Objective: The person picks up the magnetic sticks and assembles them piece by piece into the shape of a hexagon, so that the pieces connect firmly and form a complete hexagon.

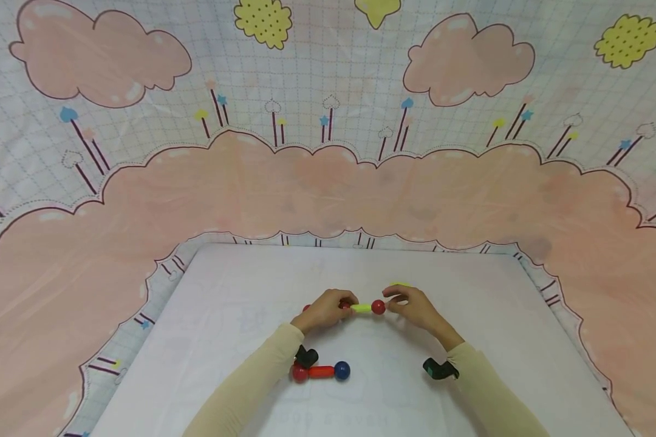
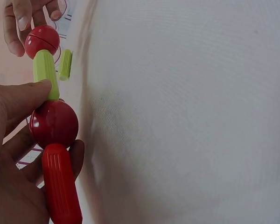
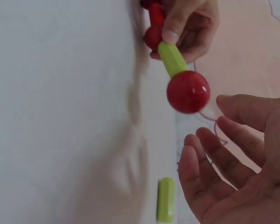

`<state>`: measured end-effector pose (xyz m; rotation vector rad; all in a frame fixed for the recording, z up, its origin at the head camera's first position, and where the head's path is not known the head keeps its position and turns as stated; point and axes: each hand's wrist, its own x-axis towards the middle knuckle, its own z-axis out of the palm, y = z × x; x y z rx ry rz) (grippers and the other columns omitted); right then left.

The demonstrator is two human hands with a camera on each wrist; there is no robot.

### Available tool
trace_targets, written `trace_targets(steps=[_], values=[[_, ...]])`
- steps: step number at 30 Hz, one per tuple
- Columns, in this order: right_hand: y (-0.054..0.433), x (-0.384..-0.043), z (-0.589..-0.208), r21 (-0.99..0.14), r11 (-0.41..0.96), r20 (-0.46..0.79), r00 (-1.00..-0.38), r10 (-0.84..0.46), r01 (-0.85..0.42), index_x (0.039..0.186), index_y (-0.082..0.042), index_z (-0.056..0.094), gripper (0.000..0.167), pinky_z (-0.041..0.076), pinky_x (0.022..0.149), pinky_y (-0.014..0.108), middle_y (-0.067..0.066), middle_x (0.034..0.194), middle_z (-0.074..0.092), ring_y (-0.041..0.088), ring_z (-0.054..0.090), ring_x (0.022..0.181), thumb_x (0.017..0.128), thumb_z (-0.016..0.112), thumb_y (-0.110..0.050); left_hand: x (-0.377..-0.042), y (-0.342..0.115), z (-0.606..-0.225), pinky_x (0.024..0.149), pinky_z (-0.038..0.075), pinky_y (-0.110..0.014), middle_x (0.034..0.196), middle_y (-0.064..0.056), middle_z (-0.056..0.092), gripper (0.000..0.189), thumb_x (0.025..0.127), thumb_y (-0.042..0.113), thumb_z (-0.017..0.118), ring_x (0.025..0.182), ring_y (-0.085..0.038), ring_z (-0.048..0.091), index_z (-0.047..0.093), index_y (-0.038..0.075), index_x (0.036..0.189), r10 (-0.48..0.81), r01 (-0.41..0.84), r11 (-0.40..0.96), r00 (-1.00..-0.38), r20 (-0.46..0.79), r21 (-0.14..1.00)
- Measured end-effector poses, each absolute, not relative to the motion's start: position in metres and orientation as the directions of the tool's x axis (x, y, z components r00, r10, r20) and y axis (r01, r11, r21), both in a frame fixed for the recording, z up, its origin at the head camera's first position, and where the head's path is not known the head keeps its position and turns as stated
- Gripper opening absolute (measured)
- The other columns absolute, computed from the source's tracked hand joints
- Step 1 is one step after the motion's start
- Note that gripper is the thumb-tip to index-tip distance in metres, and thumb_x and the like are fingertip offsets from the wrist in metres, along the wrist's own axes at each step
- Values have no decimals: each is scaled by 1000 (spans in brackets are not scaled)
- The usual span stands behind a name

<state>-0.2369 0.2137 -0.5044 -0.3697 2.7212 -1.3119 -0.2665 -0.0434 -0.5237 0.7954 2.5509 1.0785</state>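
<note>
My left hand (image 1: 328, 308) grips a chain of toy rods and balls around its middle red ball (image 2: 56, 123), thumb pressed on the yellow-green rod (image 2: 45, 67). A red rod (image 2: 61, 182) runs from that ball back past the palm, with another red ball at its far end, partly hidden in the head view. At the other end of the yellow-green rod sits a red end ball (image 3: 188, 92). Beside this end ball, my right hand (image 1: 418, 309) is held with its fingers loosely bent and apart, gripping nothing.
A loose yellow-green rod (image 3: 165, 199) lies on the white table (image 1: 470, 291) beyond the right hand. Closer to the front lies a second piece: a red ball (image 1: 300, 372), a red rod (image 1: 322, 372) and a blue ball (image 1: 342, 371). A patterned cloth hangs behind.
</note>
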Motion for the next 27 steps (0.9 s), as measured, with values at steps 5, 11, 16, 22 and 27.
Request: trace_targets(steps=[5,11,16,22,27], values=[[224,-242,-499,-766,615,62,-974,-218,-187,118,-4,66,29,52,89,43,12,118,69,28,66,105,90,69,-12,-266,-44,-523,69,43,-21,90,2,62,20,90,12,68,80,-11,51,69,13,110,576,382,568,-817,-20,729],[235,-252,-500,-752,644,49,-986,-159,-141,119,-6,66,28,50,95,50,12,121,68,31,64,110,92,68,-14,-266,-44,-524,69,44,-21,90,2,62,19,91,12,68,80,-10,51,69,12,110,578,390,568,-816,-15,725],[241,-260,-503,-749,656,28,-993,-118,-99,120,-6,65,29,49,93,46,14,121,67,32,61,111,93,67,-15,-267,-44,-527,68,44,-21,88,2,61,20,90,10,67,78,-9,51,69,10,110,588,411,565,-809,1,716],[245,-270,-505,-749,661,9,-998,-61,-47,120,-4,65,31,49,80,33,16,120,67,32,61,110,92,67,-17,-267,-43,-525,72,45,-22,92,2,63,20,91,13,67,82,-11,52,69,13,112,577,388,587,-816,-31,711],[249,-279,-510,-759,651,-54,-998,-13,33,122,-4,64,32,51,83,35,17,123,65,31,61,109,94,65,-19,-267,-43,-526,72,45,-22,92,2,63,20,91,14,69,82,-11,52,69,14,111,568,377,594,-822,-39,711]])
